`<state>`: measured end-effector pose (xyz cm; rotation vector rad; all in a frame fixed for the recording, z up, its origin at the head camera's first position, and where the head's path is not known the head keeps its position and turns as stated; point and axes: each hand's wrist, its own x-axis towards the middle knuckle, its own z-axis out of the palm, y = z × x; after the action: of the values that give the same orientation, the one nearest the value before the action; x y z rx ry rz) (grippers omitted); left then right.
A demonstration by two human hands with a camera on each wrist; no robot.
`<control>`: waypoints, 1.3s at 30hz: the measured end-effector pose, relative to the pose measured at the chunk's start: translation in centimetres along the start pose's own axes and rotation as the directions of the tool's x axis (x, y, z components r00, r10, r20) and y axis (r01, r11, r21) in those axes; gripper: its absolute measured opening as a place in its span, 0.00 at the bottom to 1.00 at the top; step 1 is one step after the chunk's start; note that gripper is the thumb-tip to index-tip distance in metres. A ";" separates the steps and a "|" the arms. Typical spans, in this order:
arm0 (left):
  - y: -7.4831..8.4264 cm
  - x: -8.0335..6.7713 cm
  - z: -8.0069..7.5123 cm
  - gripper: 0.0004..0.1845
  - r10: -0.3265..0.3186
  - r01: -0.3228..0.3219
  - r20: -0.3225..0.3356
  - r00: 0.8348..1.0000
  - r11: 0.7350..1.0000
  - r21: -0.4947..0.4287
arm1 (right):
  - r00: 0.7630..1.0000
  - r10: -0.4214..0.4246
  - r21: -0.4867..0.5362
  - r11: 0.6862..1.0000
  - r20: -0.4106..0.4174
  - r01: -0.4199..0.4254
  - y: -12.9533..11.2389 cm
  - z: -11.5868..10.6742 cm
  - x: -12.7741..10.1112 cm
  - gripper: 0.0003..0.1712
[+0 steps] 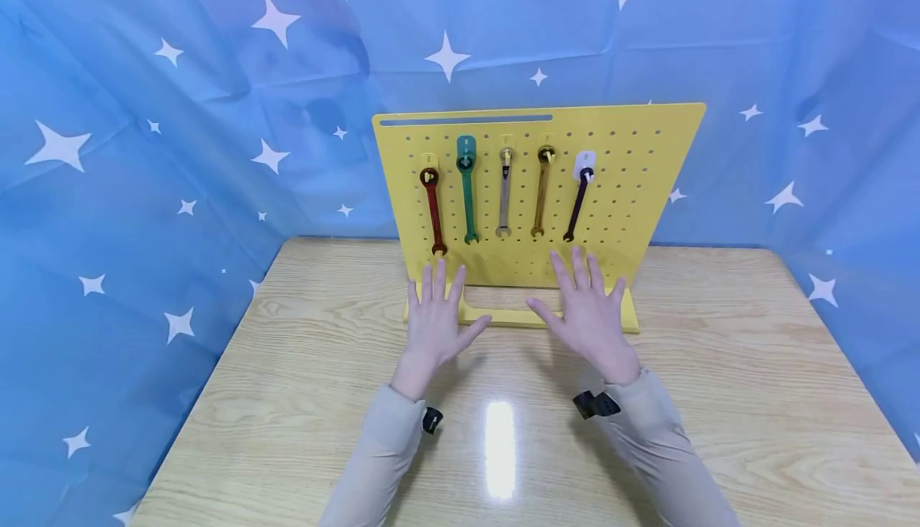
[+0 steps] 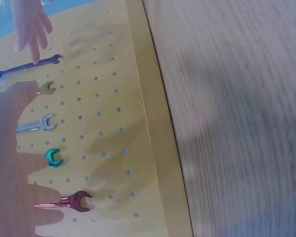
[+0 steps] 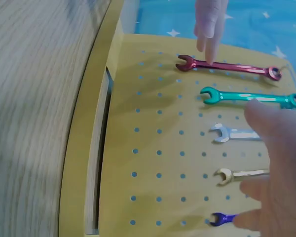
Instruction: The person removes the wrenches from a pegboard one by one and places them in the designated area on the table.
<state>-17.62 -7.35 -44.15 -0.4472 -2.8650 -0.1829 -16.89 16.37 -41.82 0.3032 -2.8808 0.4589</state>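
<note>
Five wrenches hang in a row on a yellow pegboard (image 1: 664, 168) that stands on a wooden table (image 1: 287, 391). From left to right: a red wrench (image 1: 434, 211), hanging lowest, a green wrench (image 1: 469, 204), a silver wrench (image 1: 505, 200), a gold wrench (image 1: 541, 196) and a dark purple wrench (image 1: 578, 204). Each hangs by its ring end, forked end down. They look like metal, so they are probably stiff, solid for their size, hard to break and slightly slippery along the glossy shanks. Mid-shank seems the best place to take hold.

In front of the board's lower part, the left hand (image 1: 437, 327) reaches forward below the red and green wrenches, fingers extended, thumb held well out, grasping nothing. To its right, the right hand (image 1: 591, 323) is spread just as wide below the purple wrench, also grasping nothing. Whether any fingertip touches the board is impossible to tell.
</note>
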 end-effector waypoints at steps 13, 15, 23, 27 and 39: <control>-3.6 2.8 -0.7 0.20 0.013 -0.235 -0.486 0.874 0.887 -0.397 | 0.897 -0.004 0.368 0.911 -0.441 0.185 1.5 -0.4 2.6 0.29; -4.4 3.4 -1.0 0.17 -0.022 -0.249 -0.522 0.853 0.861 -0.443 | 0.883 0.025 0.423 0.884 -0.470 0.200 1.8 -0.5 3.1 0.27; -7.6 5.5 -0.9 0.12 -0.190 -0.239 -0.543 0.818 0.746 -0.621 | 0.866 0.163 0.579 0.798 -0.473 0.167 2.5 -1.0 5.4 0.20; -8.7 6.2 -0.9 0.10 -0.285 -0.217 -0.505 0.815 0.658 -0.721 | 0.867 0.207 0.614 0.777 -0.452 0.134 2.7 -1.3 6.4 0.18; -11.3 8.7 -1.6 0.15 -0.530 -0.032 -0.197 0.825 0.304 -0.952 | 0.876 0.322 0.709 0.704 -0.360 0.032 2.7 -2.1 7.5 0.14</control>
<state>-28.88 -15.83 -41.44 -0.0280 -1.9540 -1.8105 -24.35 18.32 -38.82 0.0403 -2.1462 1.4502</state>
